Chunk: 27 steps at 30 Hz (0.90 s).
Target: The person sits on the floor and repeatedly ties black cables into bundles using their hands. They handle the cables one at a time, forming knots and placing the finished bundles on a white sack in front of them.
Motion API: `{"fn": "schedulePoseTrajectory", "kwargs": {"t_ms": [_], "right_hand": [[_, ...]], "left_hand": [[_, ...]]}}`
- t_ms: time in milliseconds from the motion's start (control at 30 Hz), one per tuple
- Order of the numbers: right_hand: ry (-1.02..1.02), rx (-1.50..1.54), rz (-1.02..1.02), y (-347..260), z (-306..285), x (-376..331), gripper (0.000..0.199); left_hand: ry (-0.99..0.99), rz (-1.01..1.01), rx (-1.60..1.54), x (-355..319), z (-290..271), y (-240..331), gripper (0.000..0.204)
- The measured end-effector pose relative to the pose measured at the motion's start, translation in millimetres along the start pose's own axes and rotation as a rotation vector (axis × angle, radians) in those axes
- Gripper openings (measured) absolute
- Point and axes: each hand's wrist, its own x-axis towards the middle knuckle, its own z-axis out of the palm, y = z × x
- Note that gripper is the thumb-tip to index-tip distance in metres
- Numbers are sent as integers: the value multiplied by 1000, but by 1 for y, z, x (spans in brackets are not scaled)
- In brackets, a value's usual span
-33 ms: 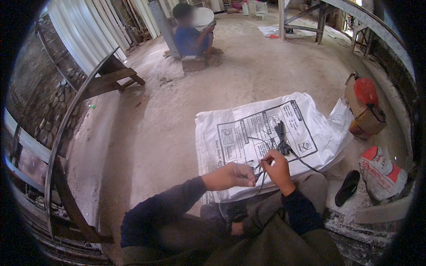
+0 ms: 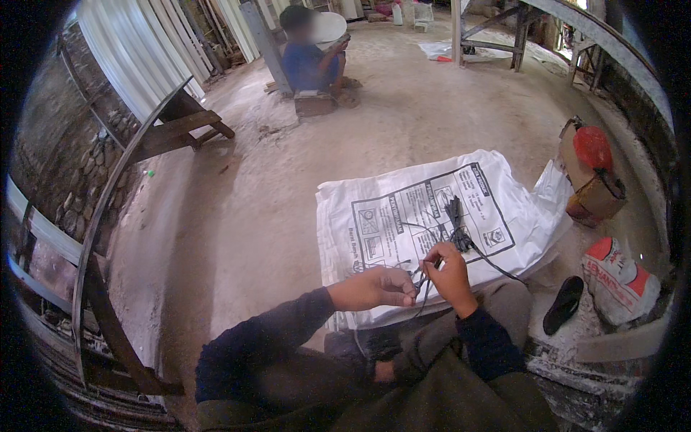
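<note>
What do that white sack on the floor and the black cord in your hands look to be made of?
Sack: probably woven plastic, matte white with black print; it creases stiffly like a cement or feed bag. Cord: thin, black, limp, likely plastic-coated wire or string; too fine to tell. Both hands, left and right, pinch it.

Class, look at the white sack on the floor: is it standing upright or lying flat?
Lying flat: the white sack is spread on the floor, printed face up.
</note>
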Motion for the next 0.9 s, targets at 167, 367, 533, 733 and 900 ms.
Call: {"fn": "schedulePoseTrajectory", "kwargs": {"t_ms": [167,367,533,733,900], "right_hand": [[59,-49,-83,-4,4,2,18],[48,26,115,-9,-6,3,9],[-161,536,169,-12,-10,1,11],[-595,867,268,-31,-15,-5,15],[-515,901,214,-36,-19,-5,12]], "left_hand": [[164,9,-136,3,-5,-28,8],[687,-46,110,3,-27,-55,18],[851,-96,274,0,-43,-74,20],[875,-116,135,-2,-40,-68,19],[761,-102,56,-4,-35,-56,16]]}}
